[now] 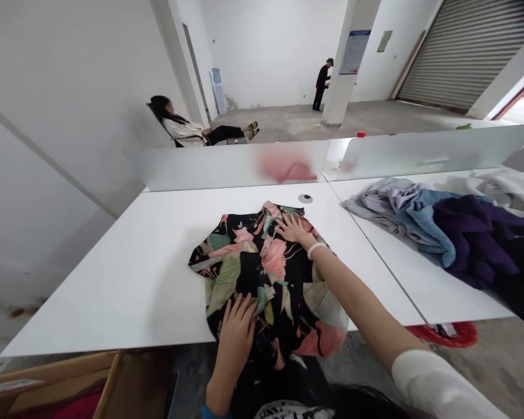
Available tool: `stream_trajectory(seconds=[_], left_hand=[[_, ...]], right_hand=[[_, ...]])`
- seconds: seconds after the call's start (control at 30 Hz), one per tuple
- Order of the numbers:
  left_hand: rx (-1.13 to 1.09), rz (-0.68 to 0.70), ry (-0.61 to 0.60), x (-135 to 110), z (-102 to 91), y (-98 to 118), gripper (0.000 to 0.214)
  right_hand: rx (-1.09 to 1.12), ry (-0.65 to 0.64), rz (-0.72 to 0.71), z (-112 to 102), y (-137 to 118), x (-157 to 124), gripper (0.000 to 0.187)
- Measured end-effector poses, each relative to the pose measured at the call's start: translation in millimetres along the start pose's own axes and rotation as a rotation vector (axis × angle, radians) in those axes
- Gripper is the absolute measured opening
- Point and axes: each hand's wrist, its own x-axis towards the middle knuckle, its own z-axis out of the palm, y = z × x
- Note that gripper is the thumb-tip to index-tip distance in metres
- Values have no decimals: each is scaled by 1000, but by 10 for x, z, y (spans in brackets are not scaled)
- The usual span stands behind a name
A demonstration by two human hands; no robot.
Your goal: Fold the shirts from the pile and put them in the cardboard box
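Hands (238,319) rest on floral garment (273,259), clothes heap (458,230) rightward, frosted divider (201,167) beyond

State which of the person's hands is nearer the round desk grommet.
Right. The right hand rests on the patterned garment just short of the round desk grommet; the left hand is on the garment's near part.

We see a black floral garment (273,259) patterned in coral pink, green and cream, spread over the counter (161,250). Its narrower end lies far, a sleeve-like part juts left, its middle is creased, and its hem overhangs the near edge.
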Motion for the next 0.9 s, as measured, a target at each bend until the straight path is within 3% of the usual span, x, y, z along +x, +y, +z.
stream_trajectory(seconds=[0.13,0.23,0.3,0.43,0.57,0.67,0.77,0.9], left_hand=[[-292,55,-194,-169,-273,262,34],[-417,38,-379,-411,-445,329,30],[-393,-46,-434,-539,-511,278,27],[-291,-199,-229,-495,-551,116,27],[-258,-7,-60,-79,-426,194,30],[-168,183,-36,226,-168,363,49],[-49,219,-51,372,103,445,64],[-66,130,-87,336,177,318,40]], right_hand=[[-32,4,55,-250,-49,253,52],[-59,81,86,-319,-241,169,49],[-59,126,87,-281,-379,-2,47],[-39,139,52,-56,-579,-399,53],[-26,130,60,193,-684,-553,65],[41,99,75,283,-683,-451,68],[123,46,83,280,-620,-254,71],[156,34,59,219,-529,9,70]])
